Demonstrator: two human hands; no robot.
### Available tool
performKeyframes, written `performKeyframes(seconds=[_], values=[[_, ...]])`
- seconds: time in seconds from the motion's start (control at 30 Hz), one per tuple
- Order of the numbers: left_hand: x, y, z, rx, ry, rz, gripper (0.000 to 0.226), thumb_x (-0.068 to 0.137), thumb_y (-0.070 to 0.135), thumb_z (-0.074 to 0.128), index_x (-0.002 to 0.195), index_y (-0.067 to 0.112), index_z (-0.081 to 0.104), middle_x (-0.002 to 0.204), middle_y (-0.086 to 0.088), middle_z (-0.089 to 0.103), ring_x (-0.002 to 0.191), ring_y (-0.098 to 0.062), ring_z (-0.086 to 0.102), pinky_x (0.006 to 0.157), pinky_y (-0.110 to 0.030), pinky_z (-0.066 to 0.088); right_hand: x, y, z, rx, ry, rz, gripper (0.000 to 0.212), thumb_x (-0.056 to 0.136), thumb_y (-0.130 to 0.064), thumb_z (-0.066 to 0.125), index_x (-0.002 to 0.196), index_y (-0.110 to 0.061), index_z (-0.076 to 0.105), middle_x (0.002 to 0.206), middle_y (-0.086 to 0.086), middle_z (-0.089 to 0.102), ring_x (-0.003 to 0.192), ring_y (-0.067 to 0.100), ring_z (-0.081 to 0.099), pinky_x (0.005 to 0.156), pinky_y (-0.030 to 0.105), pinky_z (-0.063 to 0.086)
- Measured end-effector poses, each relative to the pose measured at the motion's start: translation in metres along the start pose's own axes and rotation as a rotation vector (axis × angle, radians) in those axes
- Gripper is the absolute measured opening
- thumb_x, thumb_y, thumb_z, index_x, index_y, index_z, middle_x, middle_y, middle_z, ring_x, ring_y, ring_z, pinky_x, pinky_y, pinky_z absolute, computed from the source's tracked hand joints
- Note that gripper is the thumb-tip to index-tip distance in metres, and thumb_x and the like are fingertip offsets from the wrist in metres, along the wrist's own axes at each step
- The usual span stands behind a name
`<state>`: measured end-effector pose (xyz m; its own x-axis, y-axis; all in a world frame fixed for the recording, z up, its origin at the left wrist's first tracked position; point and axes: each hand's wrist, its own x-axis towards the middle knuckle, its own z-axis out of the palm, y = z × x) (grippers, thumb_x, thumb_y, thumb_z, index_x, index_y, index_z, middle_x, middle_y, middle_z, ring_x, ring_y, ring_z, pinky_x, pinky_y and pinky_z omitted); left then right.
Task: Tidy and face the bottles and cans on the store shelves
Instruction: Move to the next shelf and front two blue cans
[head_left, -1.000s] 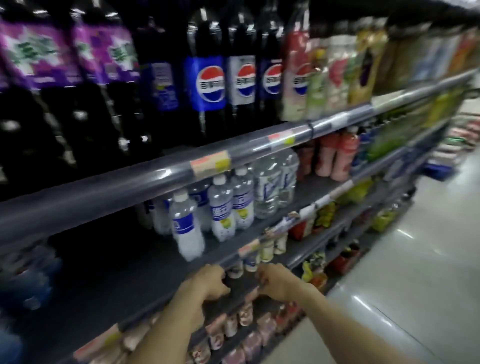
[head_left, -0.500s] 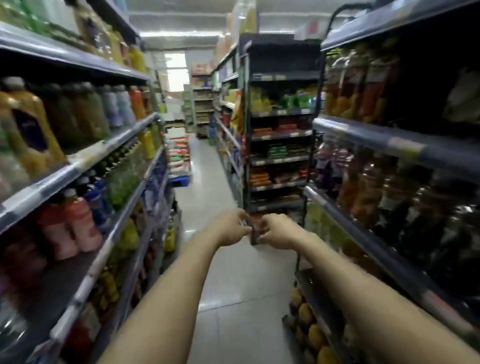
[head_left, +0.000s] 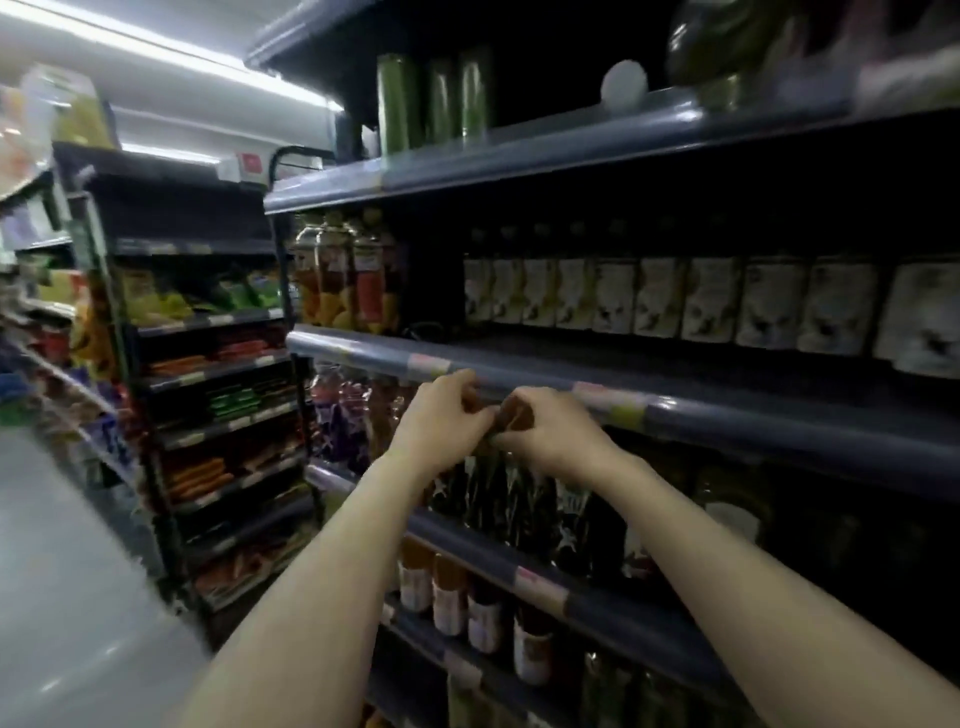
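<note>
1. Both hands meet just under the shelf edge (head_left: 675, 410): left hand (head_left: 441, 421) and right hand (head_left: 550, 436) have fingers curled at the tops of the dark bottles (head_left: 498, 493); whether either grip pinches a cap, I cannot tell.
2. Above that edge, white-labelled bottles (head_left: 711, 301) already face forward in a row.
3. Below it, the dark bottles look unfinished, and the lower orange bottles (head_left: 452, 597) untouched.

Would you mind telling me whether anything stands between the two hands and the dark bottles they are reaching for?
Nothing visible does: the left hand and right hand are already at the tops of the dark bottles, just below the shelf rail.
</note>
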<state>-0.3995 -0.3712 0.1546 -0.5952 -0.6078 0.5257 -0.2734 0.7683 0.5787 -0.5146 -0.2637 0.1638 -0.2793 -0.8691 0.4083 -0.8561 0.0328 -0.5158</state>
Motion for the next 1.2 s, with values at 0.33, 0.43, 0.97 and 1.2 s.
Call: performKeyframes(seconds=[0.33, 0.43, 0.97, 1.2], values=[[-0.014, 0.111, 0.104, -0.207, -0.141, 0.479, 0.025, 0.08, 0.036, 0.061, 0.104, 0.031, 0.059, 0.094, 0.013, 0.065, 0.086, -0.002, 0.061, 0.075, -0.021, 0.051, -0.125, 0.057, -0.082, -0.089, 0.372, 0.258, 0.023, 0.074, -0.032, 0.062, 0.096, -0.029, 0.058, 0.089, -0.005, 0.068, 0.084, 0.016, 0.064, 0.067, 0.033, 0.051], [-0.045, 0.134, 0.143, -0.2, -0.274, 0.579, 0.028, 0.082, 0.033, 0.063, 0.109, 0.027, 0.059, 0.102, 0.008, 0.064, 0.091, -0.007, 0.06, 0.077, -0.025, 0.051, -0.186, 0.084, -0.094, -0.191, 0.428, 0.417, 0.028, 0.077, -0.032, 0.065, 0.104, -0.026, 0.057, 0.095, 0.0, 0.07, 0.089, 0.023, 0.065, 0.076, 0.042, 0.054], [-0.118, 0.227, 0.298, -0.082, -0.753, 0.533, 0.069, 0.076, 0.056, 0.064, 0.135, 0.028, 0.042, 0.137, -0.001, 0.046, 0.121, -0.022, 0.047, 0.094, -0.037, 0.046, -0.363, 0.195, -0.164, -0.352, 0.274, 0.902, 0.066, 0.079, -0.033, 0.067, 0.134, -0.031, 0.029, 0.128, 0.008, 0.054, 0.08, 0.015, 0.06, 0.056, 0.027, 0.047], [-0.13, 0.215, 0.33, 0.1, -0.752, 0.268, 0.086, 0.072, 0.069, 0.057, 0.14, 0.024, 0.027, 0.141, -0.012, 0.033, 0.126, -0.038, 0.035, 0.101, -0.045, 0.036, -0.372, 0.235, -0.163, -0.358, 0.141, 0.907, 0.087, 0.072, -0.053, 0.07, 0.142, -0.033, 0.021, 0.145, 0.003, 0.04, 0.127, 0.026, 0.044, 0.091, 0.035, 0.044]])
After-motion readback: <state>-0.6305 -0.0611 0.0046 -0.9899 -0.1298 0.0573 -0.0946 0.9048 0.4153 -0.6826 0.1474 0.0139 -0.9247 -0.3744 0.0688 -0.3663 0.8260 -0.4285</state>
